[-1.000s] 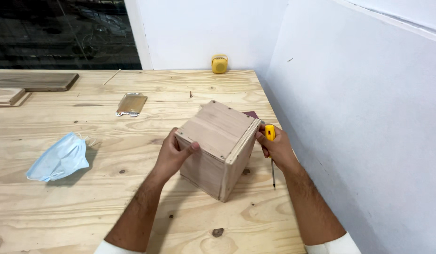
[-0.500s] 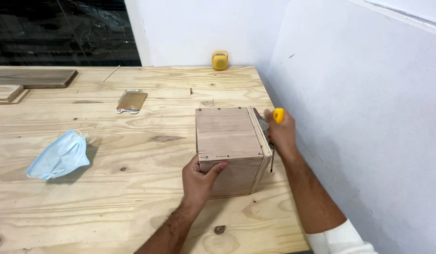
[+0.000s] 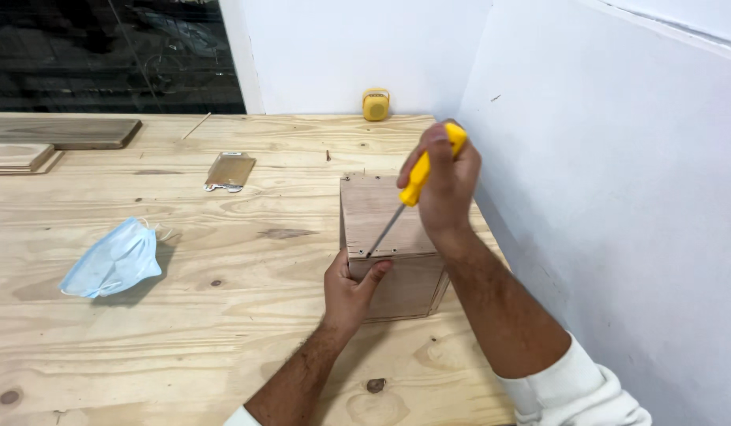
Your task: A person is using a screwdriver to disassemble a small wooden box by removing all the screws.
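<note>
Head view shows the right hand (image 3: 448,177) wrapped around the yellow handle of a screwdriver (image 3: 409,197), its shaft slanting down to the near edge of the top face of a plywood box (image 3: 381,213). The left hand (image 3: 348,288) grips the box's near face, thumb up by the tip. The work in hand looks like driving a screw at that edge; it calls for keeping the tip seated and the box braced. The box is a pale, square cube with small fasteners along its edges, standing on the worktop (image 3: 223,331) just beside the white wall (image 3: 602,197). Left of the box lies a blue face mask (image 3: 113,260).
</note>
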